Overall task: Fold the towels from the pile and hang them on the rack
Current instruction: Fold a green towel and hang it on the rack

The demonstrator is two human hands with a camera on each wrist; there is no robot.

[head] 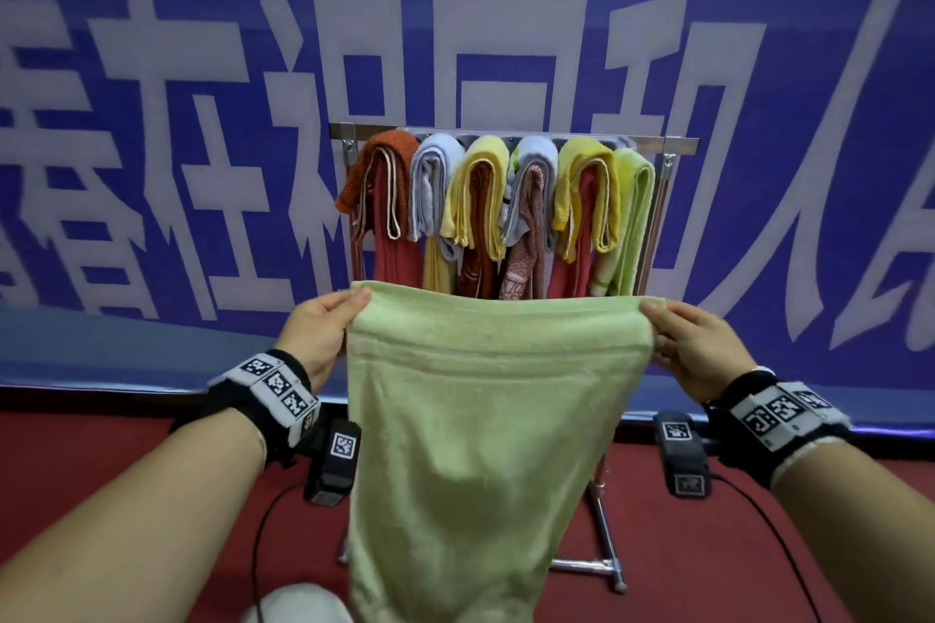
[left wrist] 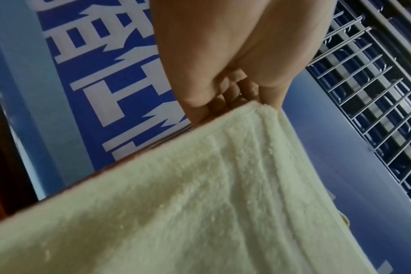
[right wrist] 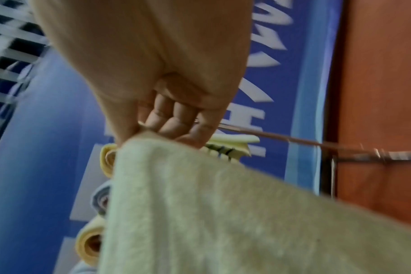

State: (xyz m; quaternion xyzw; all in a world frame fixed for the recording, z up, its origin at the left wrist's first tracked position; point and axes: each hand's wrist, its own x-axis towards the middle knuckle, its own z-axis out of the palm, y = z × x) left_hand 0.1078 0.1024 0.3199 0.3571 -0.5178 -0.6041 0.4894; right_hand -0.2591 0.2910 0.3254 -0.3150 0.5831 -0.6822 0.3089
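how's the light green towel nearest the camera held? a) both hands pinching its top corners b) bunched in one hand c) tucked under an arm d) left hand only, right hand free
a: the left hand and right hand each pinch a top corner of the light green terry towel, spread between them in front of the metal rack.

Wears behind the left hand (head: 316,339) a black left wristband (head: 238,415), wrapped with a white strip of square black-and-white coded tags. Carries a matching right wristband (head: 744,458) behind the right hand (head: 700,349), with a pale cuff edge (head: 799,455) on its forearm side. Has a small black left camera block (head: 334,468) and right camera block (head: 680,458) slung under the wrists, each bearing a coded tag. Trails a thin black left cable (head: 259,536) and right cable (head: 781,544). Shows bare forearms.
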